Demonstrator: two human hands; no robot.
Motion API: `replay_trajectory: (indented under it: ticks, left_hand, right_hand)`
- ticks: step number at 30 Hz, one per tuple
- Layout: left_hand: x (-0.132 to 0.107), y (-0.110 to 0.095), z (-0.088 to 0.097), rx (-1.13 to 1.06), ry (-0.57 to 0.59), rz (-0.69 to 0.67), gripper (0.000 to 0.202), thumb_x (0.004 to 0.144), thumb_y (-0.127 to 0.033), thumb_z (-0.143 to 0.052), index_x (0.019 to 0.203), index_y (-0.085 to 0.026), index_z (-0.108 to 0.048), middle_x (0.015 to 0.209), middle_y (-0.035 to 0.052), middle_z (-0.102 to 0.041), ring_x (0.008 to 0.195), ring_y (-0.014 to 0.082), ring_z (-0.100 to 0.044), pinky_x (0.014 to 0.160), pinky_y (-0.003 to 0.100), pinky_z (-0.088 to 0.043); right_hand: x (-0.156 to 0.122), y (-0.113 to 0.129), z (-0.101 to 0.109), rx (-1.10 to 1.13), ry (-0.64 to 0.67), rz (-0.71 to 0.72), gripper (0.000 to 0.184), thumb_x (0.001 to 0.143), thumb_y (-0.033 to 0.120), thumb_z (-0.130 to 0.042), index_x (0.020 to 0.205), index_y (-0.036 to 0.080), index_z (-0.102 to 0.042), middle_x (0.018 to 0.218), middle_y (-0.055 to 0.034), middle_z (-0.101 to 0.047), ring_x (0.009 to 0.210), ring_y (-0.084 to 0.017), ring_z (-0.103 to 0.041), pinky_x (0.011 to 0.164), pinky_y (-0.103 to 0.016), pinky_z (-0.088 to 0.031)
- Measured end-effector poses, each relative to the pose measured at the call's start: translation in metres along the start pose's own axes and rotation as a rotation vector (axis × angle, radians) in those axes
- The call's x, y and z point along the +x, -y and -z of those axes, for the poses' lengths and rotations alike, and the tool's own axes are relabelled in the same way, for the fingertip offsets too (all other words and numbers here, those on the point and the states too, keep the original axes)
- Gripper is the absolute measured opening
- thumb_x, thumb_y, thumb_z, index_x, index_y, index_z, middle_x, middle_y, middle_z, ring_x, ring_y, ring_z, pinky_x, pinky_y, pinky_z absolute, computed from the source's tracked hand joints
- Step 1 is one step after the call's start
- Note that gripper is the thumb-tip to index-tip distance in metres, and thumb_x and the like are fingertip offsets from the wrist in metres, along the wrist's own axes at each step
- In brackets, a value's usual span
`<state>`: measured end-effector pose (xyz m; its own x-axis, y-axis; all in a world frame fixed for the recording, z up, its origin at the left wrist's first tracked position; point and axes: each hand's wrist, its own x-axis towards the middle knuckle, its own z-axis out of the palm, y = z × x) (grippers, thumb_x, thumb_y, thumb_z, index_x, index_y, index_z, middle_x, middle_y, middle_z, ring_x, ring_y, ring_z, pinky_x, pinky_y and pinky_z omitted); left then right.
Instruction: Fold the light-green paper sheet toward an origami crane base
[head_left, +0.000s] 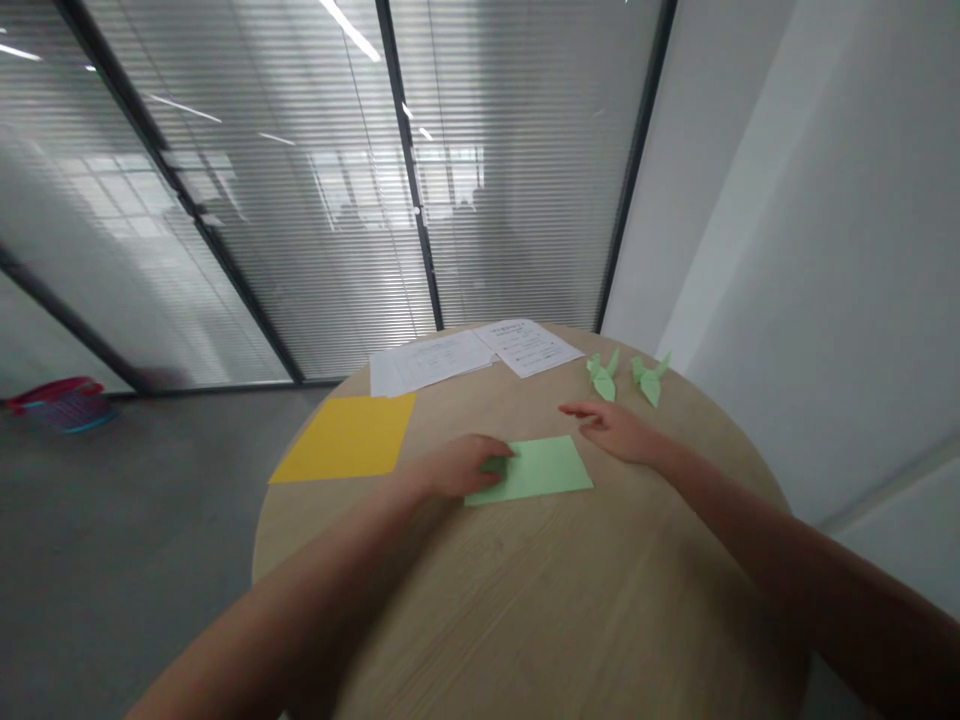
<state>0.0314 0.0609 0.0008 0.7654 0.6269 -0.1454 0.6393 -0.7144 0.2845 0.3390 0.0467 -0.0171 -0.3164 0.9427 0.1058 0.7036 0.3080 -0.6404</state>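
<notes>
A light green paper (544, 467), folded to a rectangle, lies flat on the round wooden table (540, 600). My left hand (459, 466) rests on its left edge with the fingers curled down onto the paper. My right hand (613, 430) hovers just past the paper's upper right corner, fingers stretched out and apart, holding nothing. Two folded green paper figures (626, 377) stand beyond my right hand near the table's far edge.
A yellow square sheet (349, 437) lies at the table's left. White printed sheets (469, 358) lie at the far side. Glass walls with blinds (300, 200) stand behind the table. A red and blue basket (64, 402) sits on the grey floor at far left.
</notes>
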Motion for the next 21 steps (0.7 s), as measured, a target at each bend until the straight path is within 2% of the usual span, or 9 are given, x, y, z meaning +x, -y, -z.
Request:
replay_trajectory:
  ticks: [3, 6, 7, 9, 12, 14, 17, 21]
  left_hand:
    - [0.0, -0.019, -0.008, 0.078, -0.117, 0.109, 0.038, 0.09, -0.019, -0.054, 0.124, -0.016, -0.071, 0.124, 0.0172, -0.074, 0.114, 0.0335, -0.07, 0.101, 0.049, -0.052]
    - [-0.007, -0.031, -0.009, 0.108, -0.166, 0.138, 0.027, 0.091, -0.02, -0.053, 0.103, -0.015, -0.077, 0.097, 0.0168, -0.078, 0.093, 0.0347, -0.074, 0.084, 0.048, -0.057]
    - [-0.01, -0.032, -0.009, 0.11, -0.17, 0.119, 0.025, 0.09, -0.019, -0.054, 0.099, -0.016, -0.077, 0.095, 0.0158, -0.078, 0.091, 0.0341, -0.074, 0.084, 0.048, -0.057]
    - [-0.016, -0.03, -0.008, 0.102, -0.172, 0.041, 0.024, 0.09, -0.017, -0.056, 0.101, -0.018, -0.077, 0.108, 0.0137, -0.078, 0.103, 0.0318, -0.073, 0.092, 0.045, -0.056]
    - [-0.019, -0.021, -0.009, 0.036, -0.18, -0.18, 0.034, 0.088, -0.012, -0.061, 0.119, -0.021, -0.074, 0.141, 0.0109, -0.067, 0.13, 0.0272, -0.062, 0.111, 0.04, -0.047]
    - [-0.018, -0.015, -0.012, -0.016, -0.179, -0.29, 0.04, 0.087, -0.01, -0.063, 0.125, -0.019, -0.071, 0.148, 0.0122, -0.061, 0.136, 0.0267, -0.058, 0.116, 0.04, -0.043]
    - [-0.015, -0.012, -0.016, -0.039, -0.143, -0.299, 0.034, 0.085, -0.011, -0.065, 0.117, -0.018, -0.074, 0.14, 0.0116, -0.067, 0.128, 0.0269, -0.063, 0.112, 0.04, -0.047]
    - [-0.016, -0.016, -0.015, 0.021, -0.138, -0.199, 0.021, 0.087, -0.014, -0.064, 0.102, -0.019, -0.077, 0.118, 0.0096, -0.075, 0.112, 0.0265, -0.069, 0.1, 0.038, -0.053]
  right_hand:
    - [-0.01, 0.019, 0.003, -0.156, -0.013, -0.076, 0.047, 0.09, 0.02, -0.054, 0.136, 0.02, -0.068, 0.134, -0.0128, -0.07, 0.118, -0.029, -0.067, 0.102, -0.043, -0.052]
    - [-0.023, 0.041, -0.002, -0.297, 0.059, -0.129, 0.034, 0.083, 0.025, -0.067, 0.113, 0.017, -0.079, 0.107, -0.0139, -0.078, 0.097, -0.032, -0.072, 0.085, -0.042, -0.054]
    - [-0.027, 0.048, -0.006, -0.335, 0.073, -0.136, 0.027, 0.081, 0.027, -0.07, 0.104, 0.018, -0.081, 0.102, -0.0132, -0.079, 0.094, -0.032, -0.072, 0.081, -0.041, -0.053]
    - [-0.036, 0.059, -0.013, -0.388, 0.087, -0.143, 0.02, 0.082, 0.031, -0.069, 0.093, 0.019, -0.081, 0.093, -0.0105, -0.079, 0.085, -0.029, -0.071, 0.074, -0.037, -0.049]
    - [-0.045, 0.066, -0.023, -0.421, 0.111, -0.12, 0.019, 0.082, 0.035, -0.072, 0.093, 0.021, -0.079, 0.091, -0.0074, -0.078, 0.082, -0.025, -0.07, 0.07, -0.033, -0.045]
    - [-0.047, 0.065, -0.029, -0.43, 0.124, -0.098, 0.022, 0.08, 0.033, -0.076, 0.098, 0.021, -0.078, 0.097, -0.007, -0.078, 0.086, -0.025, -0.07, 0.072, -0.032, -0.046]
    - [-0.045, 0.058, -0.035, -0.437, 0.113, -0.079, 0.031, 0.082, 0.031, -0.076, 0.111, 0.02, -0.076, 0.108, -0.0087, -0.077, 0.097, -0.027, -0.07, 0.081, -0.034, -0.047]
    - [-0.037, 0.054, -0.039, -0.441, 0.067, -0.043, 0.034, 0.093, 0.024, -0.065, 0.126, 0.018, -0.072, 0.121, -0.0119, -0.073, 0.113, -0.028, -0.066, 0.094, -0.036, -0.046]
